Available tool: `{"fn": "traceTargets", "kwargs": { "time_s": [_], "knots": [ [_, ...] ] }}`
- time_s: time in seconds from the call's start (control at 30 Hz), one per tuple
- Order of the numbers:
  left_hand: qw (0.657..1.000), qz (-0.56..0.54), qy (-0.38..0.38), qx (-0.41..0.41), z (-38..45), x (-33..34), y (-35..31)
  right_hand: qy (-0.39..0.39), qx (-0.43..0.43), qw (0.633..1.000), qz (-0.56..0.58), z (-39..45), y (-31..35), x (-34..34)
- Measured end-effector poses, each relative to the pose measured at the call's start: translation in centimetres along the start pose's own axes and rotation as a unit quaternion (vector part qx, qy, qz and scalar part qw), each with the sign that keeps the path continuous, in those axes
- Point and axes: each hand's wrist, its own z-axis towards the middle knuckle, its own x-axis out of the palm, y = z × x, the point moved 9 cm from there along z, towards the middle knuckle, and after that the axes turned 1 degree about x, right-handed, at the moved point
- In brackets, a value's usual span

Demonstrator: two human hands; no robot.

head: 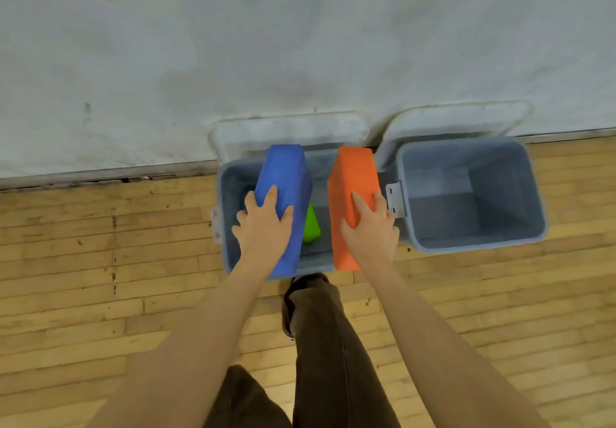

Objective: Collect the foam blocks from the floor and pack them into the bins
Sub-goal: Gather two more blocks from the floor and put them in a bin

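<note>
- We hold one foam block in each hand, both poised above the left bin (224, 214), which looks to us like the moment before dropping them in.
- Our left hand (263, 227) wraps the blue block (286, 174) from its near end, fingers curled over the top face — long axis pointing away, so it can slide in lengthwise.
- Our right hand (370, 231) grips the orange block (350, 174) the same way, over the bin's right rim.
- The left bin already holds a green block (311, 227); the rest of its inside is hidden.
- The right bin (473, 194) shows only bare walls and bottom — both lids lean open against the wall (233, 44).
</note>
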Motion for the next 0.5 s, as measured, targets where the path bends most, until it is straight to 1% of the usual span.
{"fn": "traceTargets", "kwargs": {
  "time_s": [0.07, 0.13, 0.17, 0.23, 0.3, 0.33, 0.4, 0.5],
  "knots": [
    [1.000, -0.018, 0.012, -0.021, 1.6, 2.4, -1.4, 0.013, 0.000, 1.000, -0.004, 2.5, -0.9, 1.5],
    [0.999, -0.004, 0.030, -0.033, 2.7, 4.0, -2.1, 0.020, -0.008, 1.000, -0.011, 4.0, -1.5, 2.3],
    [0.999, 0.017, 0.035, -0.028, 2.9, 4.3, -2.3, 0.023, -0.014, 1.000, -0.013, 4.3, -1.6, 2.4],
    [0.998, 0.053, 0.038, 0.016, 2.6, 3.9, -2.6, 0.032, -0.026, 0.999, 0.007, 4.0, -1.7, 2.0],
    [0.994, 0.075, 0.040, 0.072, 1.0, 2.8, -2.8, 0.023, -0.042, 0.998, 0.044, 2.6, -1.7, 0.5],
    [0.993, 0.072, 0.046, 0.085, 0.0, 2.1, -2.5, 0.017, -0.046, 0.997, 0.062, 1.6, -1.7, -0.4],
    [0.994, 0.041, 0.059, 0.082, -2.4, 0.6, -1.4, 0.017, -0.038, 0.994, 0.104, -1.0, -2.0, -1.9],
    [0.994, 0.003, 0.088, 0.067, -6.5, -1.2, 0.4, 0.043, -0.005, 0.983, 0.176, -5.6, -2.8, -3.3]
  ]
}}
